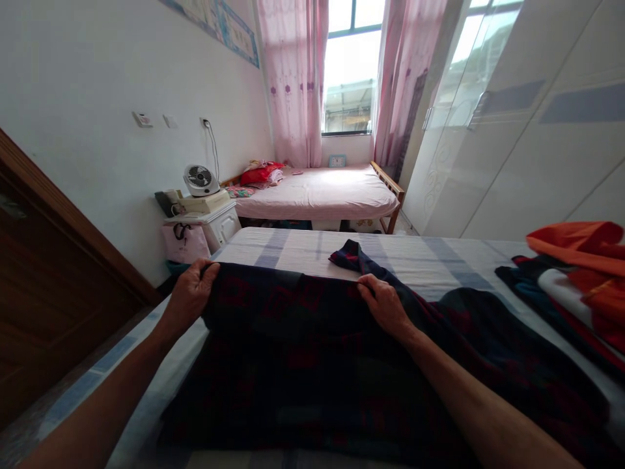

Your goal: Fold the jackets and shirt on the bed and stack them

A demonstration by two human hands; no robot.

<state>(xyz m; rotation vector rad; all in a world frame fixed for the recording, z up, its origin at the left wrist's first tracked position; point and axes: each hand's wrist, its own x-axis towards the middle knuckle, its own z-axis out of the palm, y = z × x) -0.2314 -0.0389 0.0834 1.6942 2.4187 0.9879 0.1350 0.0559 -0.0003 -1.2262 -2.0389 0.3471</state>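
A dark navy garment (pixel 293 352) with a red square pattern is spread over the near bed. My left hand (pixel 196 286) pinches its far edge at the left corner, thumb and fingers closed on the cloth. Farther right along that same edge, my right hand (pixel 383 303) grips the fabric, also closed. Between both hands the edge is raised and fairly straight. To the right, a long loose part of the garment lies rumpled on the sheet, and one narrow end sticks out beyond my right hand. The exact kind of garment cannot be made out.
The near bed has a white and blue striped sheet (pixel 273 251). Folded clothes (pixel 576 293), orange on top, are piled at the right. Beyond stand a pink-sheeted bed (pixel 322 192), a white cabinet (pixel 224 221) with a fan (pixel 201 179), and a wardrobe (pixel 488 156). A brown door (pixel 58 280) is at left.
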